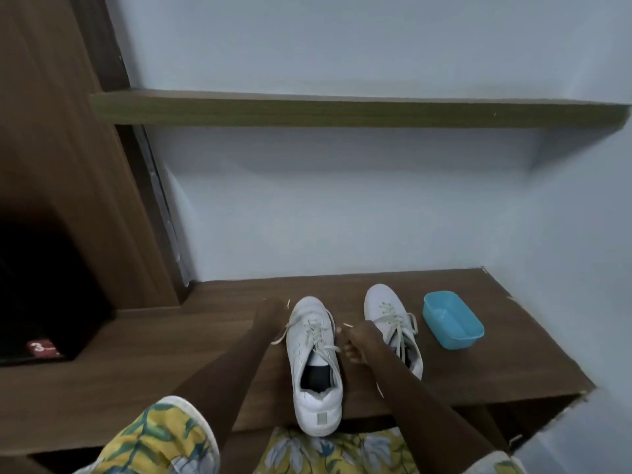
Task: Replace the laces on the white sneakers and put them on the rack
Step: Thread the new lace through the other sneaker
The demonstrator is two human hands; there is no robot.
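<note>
Lower centre, on the surface point(478, 354): sneaker point(314, 378) heel seems to overhang the front edge. Right hand point(355, 340) fingers pinch its lace point(316, 336) end. Left hand point(270, 314) too dark, cannot tell. A hard tug could drag the sneaker off.

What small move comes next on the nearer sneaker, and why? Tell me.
Probably draw the lace out of the top eyelets: the near sneaker is laced, the right hand seems to pinch one end, and the left hand lies by the other.

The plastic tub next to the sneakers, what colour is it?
The tub is light blue, seen best in the head view.
</note>
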